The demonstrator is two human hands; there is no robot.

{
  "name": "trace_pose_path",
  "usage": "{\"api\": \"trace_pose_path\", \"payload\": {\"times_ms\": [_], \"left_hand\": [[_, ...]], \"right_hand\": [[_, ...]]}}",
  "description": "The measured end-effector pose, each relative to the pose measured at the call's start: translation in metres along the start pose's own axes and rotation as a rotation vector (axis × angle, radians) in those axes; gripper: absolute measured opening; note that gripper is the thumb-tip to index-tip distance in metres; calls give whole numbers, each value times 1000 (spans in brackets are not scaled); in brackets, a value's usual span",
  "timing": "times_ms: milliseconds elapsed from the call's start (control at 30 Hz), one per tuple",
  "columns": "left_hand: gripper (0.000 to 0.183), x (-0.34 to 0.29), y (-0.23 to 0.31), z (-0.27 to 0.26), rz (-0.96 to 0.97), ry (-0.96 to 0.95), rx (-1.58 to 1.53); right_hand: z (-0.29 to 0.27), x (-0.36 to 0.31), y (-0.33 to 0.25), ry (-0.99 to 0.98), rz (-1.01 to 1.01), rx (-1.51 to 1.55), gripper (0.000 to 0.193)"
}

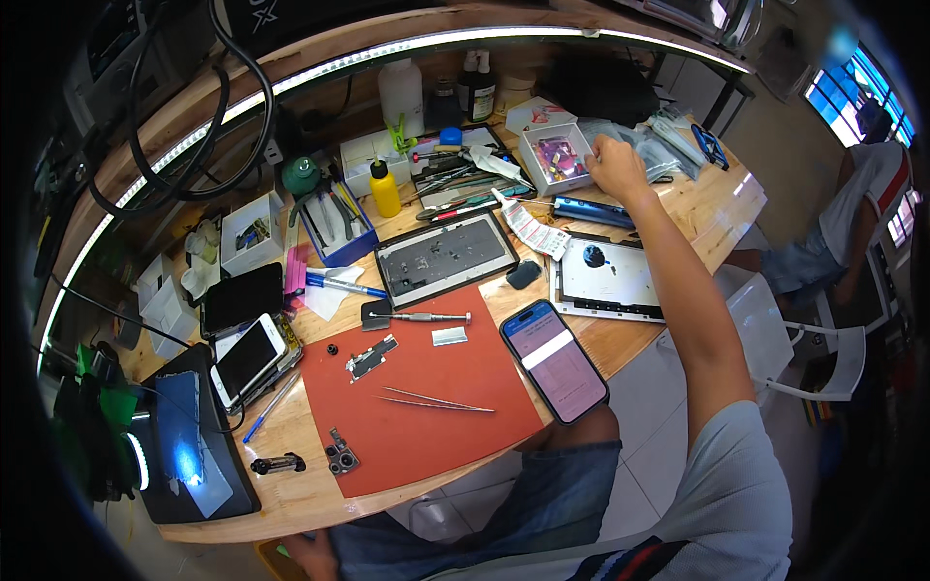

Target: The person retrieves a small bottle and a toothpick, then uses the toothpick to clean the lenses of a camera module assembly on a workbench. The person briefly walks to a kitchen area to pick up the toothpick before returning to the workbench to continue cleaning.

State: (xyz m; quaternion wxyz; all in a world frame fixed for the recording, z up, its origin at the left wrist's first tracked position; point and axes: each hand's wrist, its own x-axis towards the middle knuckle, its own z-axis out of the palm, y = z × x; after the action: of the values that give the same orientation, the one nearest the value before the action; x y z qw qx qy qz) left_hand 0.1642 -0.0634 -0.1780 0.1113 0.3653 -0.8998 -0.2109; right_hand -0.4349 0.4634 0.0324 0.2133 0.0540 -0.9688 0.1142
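Observation:
At the back right my right hand (616, 167) is at the right wall of a small white box (554, 165) with colourful parts inside. Its fingers are curled closed, and what they hold, if anything, is hidden. My left hand (312, 556) hangs low beside my thigh, below the table's front edge; its fingers cannot be made out. On the orange-red mat (455, 358) lie tweezers (436, 401), a screwdriver (426, 318), a metal-shielded circuit board (372, 358) and a camera module (341, 453). A phone with a lit screen (554, 360) rests over the mat's right edge.
An opened tablet-like panel (448, 256) and a white screen panel (610, 279) lie behind the mat. A yellow bottle (385, 190) stands near a blue tool box (339, 232). A white phone (249, 360) lies left. Another person (862, 213) sits at the far right.

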Motion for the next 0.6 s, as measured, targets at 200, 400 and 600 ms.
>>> {"api": "trace_pose_path", "payload": {"times_ms": [200, 400, 600], "left_hand": [[60, 6, -1, -9, 81, -53, 69], [57, 6, 0, -5, 15, -35, -64], [58, 6, 5, -6, 31, -20, -90]], "right_hand": [[-12, -14, -19, 170, -147, 61, 17], [-12, -16, -19, 242, -180, 52, 16], [-9, -21, -19, 243, -192, 56, 15]]}}
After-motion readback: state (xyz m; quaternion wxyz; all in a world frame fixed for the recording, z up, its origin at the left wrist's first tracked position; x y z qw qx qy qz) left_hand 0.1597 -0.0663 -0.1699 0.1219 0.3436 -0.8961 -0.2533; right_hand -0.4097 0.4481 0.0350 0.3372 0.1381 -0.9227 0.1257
